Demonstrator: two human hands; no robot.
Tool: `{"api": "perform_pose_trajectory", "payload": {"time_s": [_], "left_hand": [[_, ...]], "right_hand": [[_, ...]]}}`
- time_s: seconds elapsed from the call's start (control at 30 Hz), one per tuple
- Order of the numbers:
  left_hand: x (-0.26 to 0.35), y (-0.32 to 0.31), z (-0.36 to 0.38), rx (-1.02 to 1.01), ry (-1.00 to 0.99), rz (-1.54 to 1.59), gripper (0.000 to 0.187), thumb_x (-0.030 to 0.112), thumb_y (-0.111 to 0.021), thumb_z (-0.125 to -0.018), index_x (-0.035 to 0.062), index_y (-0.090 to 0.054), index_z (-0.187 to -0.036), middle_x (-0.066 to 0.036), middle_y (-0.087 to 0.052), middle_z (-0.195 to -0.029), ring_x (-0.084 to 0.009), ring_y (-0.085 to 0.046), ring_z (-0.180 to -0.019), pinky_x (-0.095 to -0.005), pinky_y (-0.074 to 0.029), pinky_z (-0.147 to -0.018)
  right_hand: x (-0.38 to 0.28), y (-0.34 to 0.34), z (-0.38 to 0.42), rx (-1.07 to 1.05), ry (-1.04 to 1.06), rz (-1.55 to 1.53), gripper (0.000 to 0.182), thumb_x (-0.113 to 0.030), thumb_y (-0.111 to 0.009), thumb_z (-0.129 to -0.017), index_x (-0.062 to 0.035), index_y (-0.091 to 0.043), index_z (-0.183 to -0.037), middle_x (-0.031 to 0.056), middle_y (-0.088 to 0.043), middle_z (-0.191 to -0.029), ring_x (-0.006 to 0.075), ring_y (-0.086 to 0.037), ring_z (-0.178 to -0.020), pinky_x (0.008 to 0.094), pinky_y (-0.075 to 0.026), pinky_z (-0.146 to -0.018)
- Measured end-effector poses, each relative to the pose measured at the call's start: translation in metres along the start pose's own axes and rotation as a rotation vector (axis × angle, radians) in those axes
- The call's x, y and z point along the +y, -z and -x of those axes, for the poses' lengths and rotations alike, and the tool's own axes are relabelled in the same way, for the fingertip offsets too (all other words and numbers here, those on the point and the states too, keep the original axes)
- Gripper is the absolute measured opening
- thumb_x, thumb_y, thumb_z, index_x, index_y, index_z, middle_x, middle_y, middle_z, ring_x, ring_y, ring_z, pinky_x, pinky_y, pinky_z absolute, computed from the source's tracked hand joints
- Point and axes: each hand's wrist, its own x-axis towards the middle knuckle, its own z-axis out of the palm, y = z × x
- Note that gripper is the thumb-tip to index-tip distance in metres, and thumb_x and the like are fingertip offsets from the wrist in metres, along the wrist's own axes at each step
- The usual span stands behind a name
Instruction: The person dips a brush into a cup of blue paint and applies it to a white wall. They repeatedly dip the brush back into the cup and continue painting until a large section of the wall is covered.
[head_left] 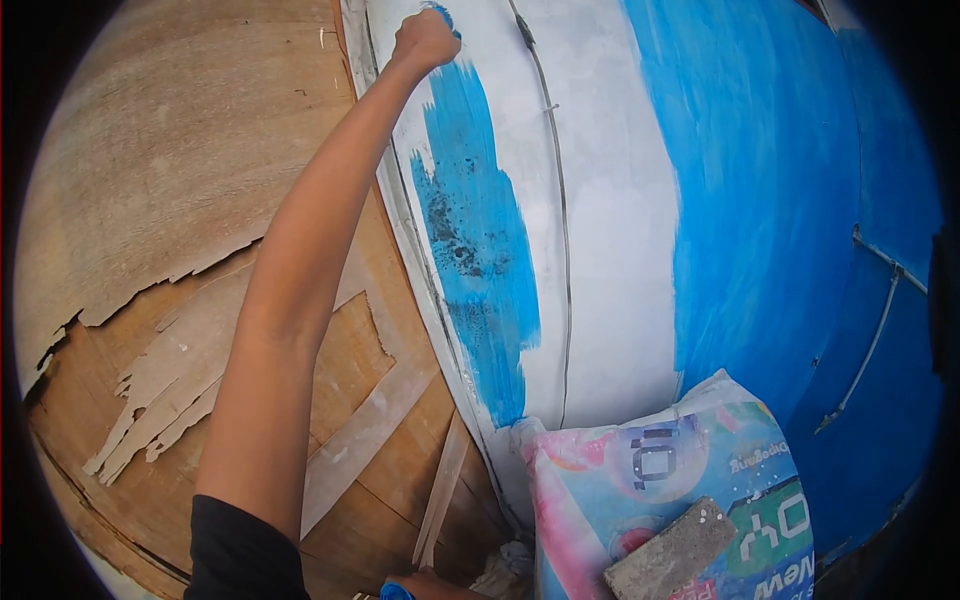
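My left hand (pixel 427 42) is raised at the top of the wall, closed around what looks like a paintbrush (pixel 438 12). Blue paint covers the bit of it that shows; the fist hides most of the rest. Below the fist, a wet-looking blue painted strip (pixel 480 230) with dark blotches runs down the white wall (pixel 615 250). At the bottom edge, my right hand (pixel 430 583) is only partly in view. It is beside a blue object (pixel 398 590), cut off by the frame, and its grip is hidden.
A cable (pixel 560 200) runs down the white wall. Solid blue wall (pixel 760 200) lies to the right, with a thin pipe (pixel 885 290). A printed, paint-spotted sack (pixel 590 480) stands low, with a grey block (pixel 670 550) on it. Peeling plywood (pixel 180 130) fills the left.
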Motion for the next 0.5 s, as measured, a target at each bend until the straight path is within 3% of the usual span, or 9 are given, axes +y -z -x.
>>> {"api": "perform_pose_trajectory", "payload": {"time_s": [0.03, 0.13, 0.2, 0.4, 0.47, 0.5], "left_hand": [[0.002, 0.003, 0.0, -0.13, 0.102, -0.004, 0.024, 0.014, -0.064, -0.077, -0.0068, -0.066, -0.088, -0.026, -0.069, -0.092, -0.0366, -0.069, -0.089, -0.0413, -0.056, -0.077], [0.008, -0.002, 0.027, -0.385, 0.184, 0.094, 0.032, 0.016, -0.066, -0.073, -0.0053, -0.066, -0.098, -0.029, -0.067, -0.102, -0.0427, -0.066, -0.097, -0.0436, -0.054, -0.087], [0.023, -0.008, 0.074, -0.411, 0.15, 0.147, 0.027, 0.01, -0.064, -0.073, -0.0083, -0.065, -0.093, -0.031, -0.066, -0.097, -0.0447, -0.065, -0.095, -0.0459, -0.053, -0.086], [0.057, -0.02, 0.247, -0.655, 0.106, 0.329, 0.035, -0.004, -0.052, -0.075, -0.0095, -0.062, -0.108, -0.032, -0.064, -0.095, -0.0466, -0.062, -0.097, -0.0493, -0.051, -0.086], [0.06, -0.026, 0.303, -0.811, 0.079, 0.376, 0.019, -0.004, -0.054, -0.074, -0.0133, -0.055, -0.091, -0.037, -0.061, -0.092, -0.051, -0.062, -0.087, -0.0526, -0.052, -0.078], [0.059, -0.029, 0.327, -0.911, 0.045, 0.344, 0.023, -0.003, -0.055, -0.074, -0.0143, -0.055, -0.094, -0.037, -0.061, -0.094, -0.049, -0.064, -0.088, -0.0511, -0.053, -0.076]], "right_hand": [[-0.003, 0.003, 0.0, -0.02, -0.029, -0.012, 0.062, -0.04, -0.086, -0.055, -0.0145, -0.06, -0.105, 0.0142, -0.065, -0.094, 0.0356, -0.062, -0.093, 0.0488, -0.046, -0.08], [0.007, -0.002, -0.002, -0.017, 0.007, -0.028, 0.061, -0.041, -0.086, -0.055, -0.0155, -0.06, -0.104, 0.0137, -0.066, -0.094, 0.0354, -0.063, -0.093, 0.049, -0.045, -0.08], [0.011, -0.006, 0.002, -0.013, 0.017, 0.012, 0.061, -0.043, -0.085, -0.055, -0.0159, -0.061, -0.104, 0.0135, -0.067, -0.093, 0.0351, -0.063, -0.093, 0.049, -0.045, -0.079], [-0.005, 0.004, 0.002, -0.055, -0.024, 0.113, 0.063, -0.048, -0.086, -0.053, -0.0155, -0.062, -0.102, 0.013, -0.068, -0.093, 0.0343, -0.065, -0.092, 0.0479, -0.047, -0.077], [-0.008, 0.004, 0.001, -0.137, -0.077, 0.124, 0.063, -0.048, -0.086, -0.053, -0.0157, -0.063, -0.102, 0.013, -0.068, -0.094, 0.0341, -0.065, -0.092, 0.0478, -0.047, -0.076], [-0.016, 0.009, 0.003, -0.121, -0.067, 0.081, 0.06, -0.047, -0.086, -0.054, -0.0153, -0.064, -0.099, 0.0133, -0.068, -0.092, 0.0342, -0.065, -0.09, 0.048, -0.048, -0.075]]}}
